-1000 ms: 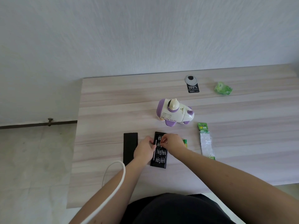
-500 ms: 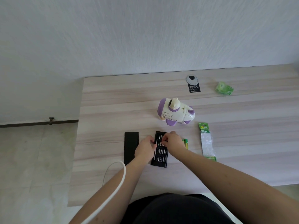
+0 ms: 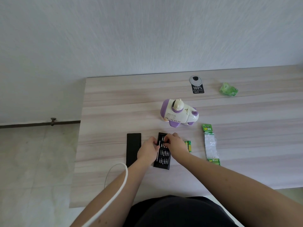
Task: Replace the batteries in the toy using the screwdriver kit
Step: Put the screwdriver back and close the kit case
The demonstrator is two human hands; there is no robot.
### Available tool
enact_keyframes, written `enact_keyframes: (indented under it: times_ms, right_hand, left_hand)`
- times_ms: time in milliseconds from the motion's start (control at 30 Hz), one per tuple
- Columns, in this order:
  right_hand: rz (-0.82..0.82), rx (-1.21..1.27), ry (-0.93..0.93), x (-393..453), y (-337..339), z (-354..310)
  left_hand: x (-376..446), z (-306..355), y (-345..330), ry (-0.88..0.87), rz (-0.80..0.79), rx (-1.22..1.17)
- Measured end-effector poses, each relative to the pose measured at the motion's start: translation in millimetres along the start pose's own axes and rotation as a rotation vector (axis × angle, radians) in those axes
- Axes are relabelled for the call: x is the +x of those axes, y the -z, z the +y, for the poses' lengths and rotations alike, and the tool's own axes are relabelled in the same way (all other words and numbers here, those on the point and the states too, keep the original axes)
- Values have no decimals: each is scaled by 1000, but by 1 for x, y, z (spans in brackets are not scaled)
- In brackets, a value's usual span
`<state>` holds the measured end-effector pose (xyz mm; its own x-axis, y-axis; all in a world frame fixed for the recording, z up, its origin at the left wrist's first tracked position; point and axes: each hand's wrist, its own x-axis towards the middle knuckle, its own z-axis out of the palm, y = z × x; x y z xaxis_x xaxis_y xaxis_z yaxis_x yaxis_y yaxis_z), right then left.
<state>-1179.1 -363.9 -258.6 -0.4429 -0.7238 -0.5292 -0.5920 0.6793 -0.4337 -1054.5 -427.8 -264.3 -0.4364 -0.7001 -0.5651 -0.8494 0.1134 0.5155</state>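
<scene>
Right hand (image 3: 176, 144) fingertips curl onto bits in the screwdriver kit (image 3: 162, 154).

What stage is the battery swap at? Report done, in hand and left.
Done: kit lid set aside, bit tray exposed, loose batteries beside it. In hand: both hands, left and right, reach into the tray. Left: the toy stands upright, untouched.

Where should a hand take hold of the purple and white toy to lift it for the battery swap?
Grip the toy across its rounded white body, coming from above, fingers on the front and back flanks. It stands upright on short purple feet, with a figure on top, so the wide middle probably offers the steadiest hold.
</scene>
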Motion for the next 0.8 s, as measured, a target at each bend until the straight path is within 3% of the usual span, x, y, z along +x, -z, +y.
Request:
enact_keyframes:
  times_ms: [333, 800]
  right_hand:
    - [-30, 38, -12, -2, 5, -1]
    - [-20, -194, -38, -3, 8, -16]
  left_hand:
    - [1, 0, -1, 7, -1, -1]
    - [-2, 0, -1, -5, 21, -23]
